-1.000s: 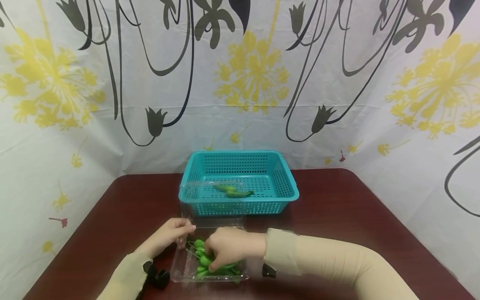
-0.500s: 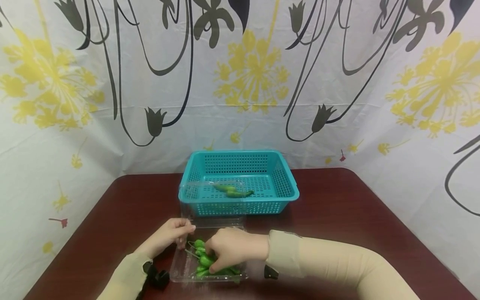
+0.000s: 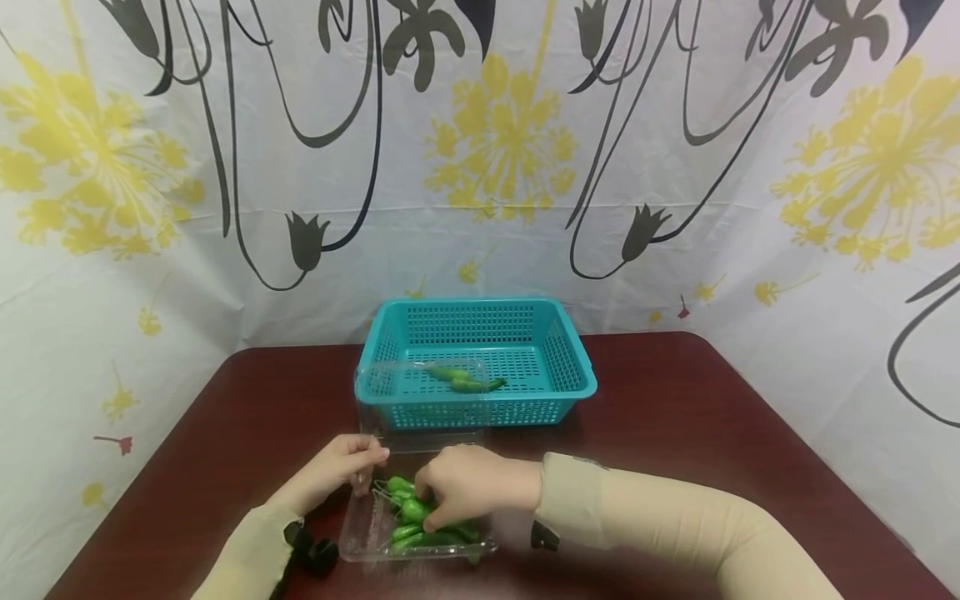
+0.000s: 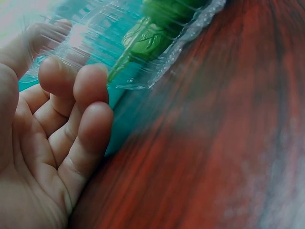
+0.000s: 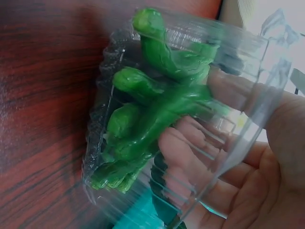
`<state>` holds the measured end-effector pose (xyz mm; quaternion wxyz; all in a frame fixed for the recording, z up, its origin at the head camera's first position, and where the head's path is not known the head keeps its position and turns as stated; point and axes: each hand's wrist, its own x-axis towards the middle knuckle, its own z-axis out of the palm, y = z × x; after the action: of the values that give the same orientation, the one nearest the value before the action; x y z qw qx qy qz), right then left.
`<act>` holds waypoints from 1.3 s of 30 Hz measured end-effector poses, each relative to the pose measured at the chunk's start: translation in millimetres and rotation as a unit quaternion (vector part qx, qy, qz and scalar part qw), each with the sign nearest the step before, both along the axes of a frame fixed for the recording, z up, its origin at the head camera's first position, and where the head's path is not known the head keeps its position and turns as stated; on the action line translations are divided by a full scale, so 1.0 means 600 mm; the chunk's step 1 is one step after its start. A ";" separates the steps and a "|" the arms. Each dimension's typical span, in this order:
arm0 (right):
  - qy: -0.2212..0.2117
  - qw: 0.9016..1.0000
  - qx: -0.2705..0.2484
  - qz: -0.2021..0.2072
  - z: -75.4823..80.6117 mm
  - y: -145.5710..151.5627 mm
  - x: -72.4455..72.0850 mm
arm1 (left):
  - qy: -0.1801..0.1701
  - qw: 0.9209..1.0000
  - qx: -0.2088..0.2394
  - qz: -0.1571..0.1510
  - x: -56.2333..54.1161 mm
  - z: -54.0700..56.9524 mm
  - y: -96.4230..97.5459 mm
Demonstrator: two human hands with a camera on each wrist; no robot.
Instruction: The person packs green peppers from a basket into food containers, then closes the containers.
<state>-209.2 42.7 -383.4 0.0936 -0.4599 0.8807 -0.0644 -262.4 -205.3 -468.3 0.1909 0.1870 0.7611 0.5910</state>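
two peppers (image 3: 467, 382) sat in the basket (image 3: 532, 411) near the surface (image 3: 660, 433)'s far edge; more peppers (image 3: 412, 510) awaited moving from the box (image 3: 363, 537), left hand (image 3: 337, 465) pinching its side, right hand (image 3: 474, 483) gripping one

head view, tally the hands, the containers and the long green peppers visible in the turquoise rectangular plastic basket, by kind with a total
Bare hands: 2 (left hand, right hand)
Turquoise basket: 1
Clear hinged plastic container: 1
Green peppers in the basket: 2
Total: 6
The container's green pepper pile is partly hidden, so left uncounted.
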 end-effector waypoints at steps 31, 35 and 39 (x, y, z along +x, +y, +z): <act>0.028 0.999 -0.023 -0.007 0.046 0.027 0.002 | 0.006 1.000 -0.007 0.000 0.000 0.009 0.004; 0.037 0.997 -0.065 -0.009 0.079 0.043 -0.001 | 0.010 1.000 -0.005 -0.003 0.004 0.007 0.003; 0.054 0.992 -0.113 -0.022 0.110 0.063 -0.005 | 0.015 1.000 -0.001 -0.006 0.006 0.004 0.004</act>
<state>-212.0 80.6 -317.2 -0.0080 -0.4511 0.8813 -0.1408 -259.0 -203.0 -465.8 0.1834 0.2006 0.7635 0.5858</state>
